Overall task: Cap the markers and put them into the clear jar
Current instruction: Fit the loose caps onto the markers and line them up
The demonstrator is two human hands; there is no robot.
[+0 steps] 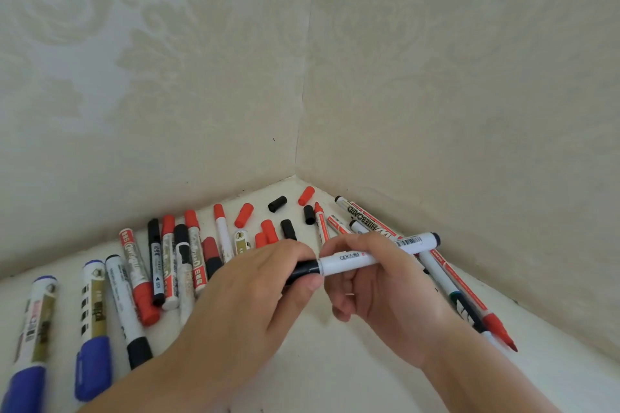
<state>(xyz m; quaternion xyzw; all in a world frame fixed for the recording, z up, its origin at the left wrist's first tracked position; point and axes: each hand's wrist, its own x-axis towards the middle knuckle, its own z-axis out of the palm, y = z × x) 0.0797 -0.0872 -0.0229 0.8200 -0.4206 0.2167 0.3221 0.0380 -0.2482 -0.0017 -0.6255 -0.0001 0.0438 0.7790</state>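
My right hand (379, 292) grips a white marker (372, 253) by its barrel, held level above the table. My left hand (255, 295) pinches the black cap (303, 270) on the marker's left end; cap and barrel meet at my fingertips. Several capped markers in red, black and blue (134, 278) lie in a row to the left. Loose red caps (244, 214) and black caps (277, 203) lie scattered behind my hands. More markers, one an uncapped red one (469, 298), lie crossed at the right. No clear jar is in view.
The white table (335, 362) sits in a corner between two patterned wallpaper walls (302, 111). The markers fill the strip along both walls. Bare table surface shows near me under my forearms.
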